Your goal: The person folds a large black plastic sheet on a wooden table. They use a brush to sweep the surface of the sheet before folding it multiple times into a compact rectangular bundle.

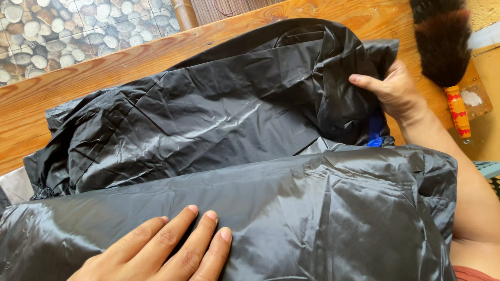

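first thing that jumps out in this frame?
The crumpled, glossy black plastic bags fill nearly the whole view, spread over a wooden bench. The left hand lies flat on the nearer sheet at bottom centre, while the right hand grips a fold at the right edge, where a bit of blue shows beneath. Top right, a dark feather duster with a red and yellow handle lies on the wood.
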